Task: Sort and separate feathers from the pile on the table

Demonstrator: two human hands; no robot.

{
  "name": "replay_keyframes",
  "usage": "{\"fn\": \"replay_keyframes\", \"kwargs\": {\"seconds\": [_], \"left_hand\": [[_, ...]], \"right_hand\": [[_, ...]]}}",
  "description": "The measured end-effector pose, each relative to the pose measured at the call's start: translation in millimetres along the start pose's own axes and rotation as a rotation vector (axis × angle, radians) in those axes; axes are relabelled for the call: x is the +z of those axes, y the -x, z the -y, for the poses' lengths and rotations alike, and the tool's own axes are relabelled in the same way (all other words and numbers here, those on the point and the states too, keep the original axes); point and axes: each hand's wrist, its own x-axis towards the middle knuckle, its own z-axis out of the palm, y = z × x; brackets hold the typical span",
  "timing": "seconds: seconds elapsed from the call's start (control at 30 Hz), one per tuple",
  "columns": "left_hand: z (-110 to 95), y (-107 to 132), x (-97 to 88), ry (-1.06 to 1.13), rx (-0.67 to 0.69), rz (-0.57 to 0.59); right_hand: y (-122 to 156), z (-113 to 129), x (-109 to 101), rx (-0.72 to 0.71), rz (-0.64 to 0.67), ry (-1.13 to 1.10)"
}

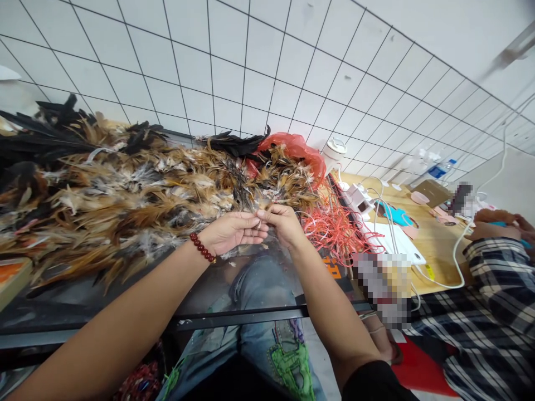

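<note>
My left hand [236, 231], with a dark red bead bracelet [203, 248] on its wrist, meets my right hand [283, 224] in front of a heap of feathers. Thumb and fingertips of both hands pinch together at one spot, on what looks like a small pale feather; the fingers largely hide it. The lower fingers of my left hand are loosely stretched. Brown, tan, white and black feathers [137, 195] lie in a thick pile behind and to the left of my hands. Right of my right hand spreads a tangle of red cord [334, 225].
A red plastic bag [292, 146] sits behind the feathers, near a white lidded cup [335, 149]. On the wooden table [445, 259] at right are cables, a white flat box [395, 243] and blue pieces. A person in a plaid sleeve [501, 273] works there. A grid wall stands behind.
</note>
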Motion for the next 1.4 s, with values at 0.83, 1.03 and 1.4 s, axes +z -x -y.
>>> {"fn": "replay_keyframes", "kwargs": {"seconds": [0.83,1.03,1.4], "left_hand": [[-10.9,-8.4,-19.7,0.255,0.409,-0.357],[-6.6,-8.1,-10.6,0.147,0.292,-0.358],[0.3,-8.3,-8.8,-0.026,0.109,-0.231]], "right_hand": [[16.5,3.3,22.2,-0.520,0.514,1.003],[12.1,12.5,0.2,-0.524,0.061,1.152],[10.9,10.1,-1.0,-0.578,0.056,1.586]]}}
